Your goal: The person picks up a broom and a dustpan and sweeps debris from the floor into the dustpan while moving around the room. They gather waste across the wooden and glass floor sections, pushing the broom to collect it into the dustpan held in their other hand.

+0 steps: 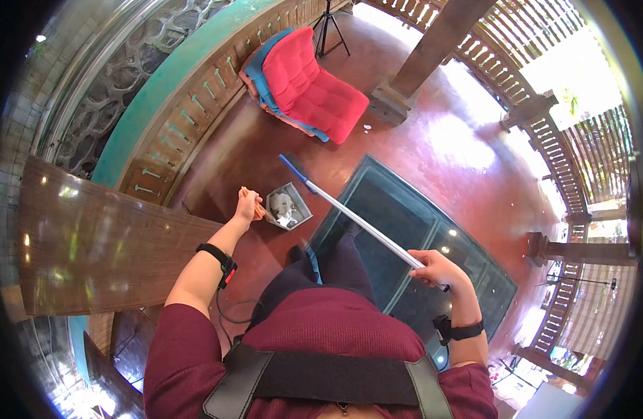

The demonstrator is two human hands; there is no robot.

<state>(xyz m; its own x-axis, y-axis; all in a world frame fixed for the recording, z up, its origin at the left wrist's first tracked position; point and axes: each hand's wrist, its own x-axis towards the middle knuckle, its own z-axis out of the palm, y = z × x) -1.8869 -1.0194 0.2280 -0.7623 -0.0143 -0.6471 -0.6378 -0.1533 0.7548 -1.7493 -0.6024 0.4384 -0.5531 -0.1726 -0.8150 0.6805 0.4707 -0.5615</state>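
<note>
My right hand (435,268) is closed around the lower end of a long white pole. It belongs to a squeegee (363,222) with a narrow blue head, which slants up and left across the dark glass tabletop (433,241). The blue head overlaps the red floor just above a grey bin (304,208). Out to the left, my left hand (247,203) is closed on a small orange-brown thing (259,212), too small to name. That hand is right beside the bin's left rim. Inside the bin lie crumpled white and grey scraps.
A wooden tabletop (112,244) extends from the left. Red and blue cushions (314,87) are stacked against the curved balustrade (174,129). A tripod (328,31) stands behind them, and a wooden post (433,56) rises nearby. A cable (227,318) loops by my left side.
</note>
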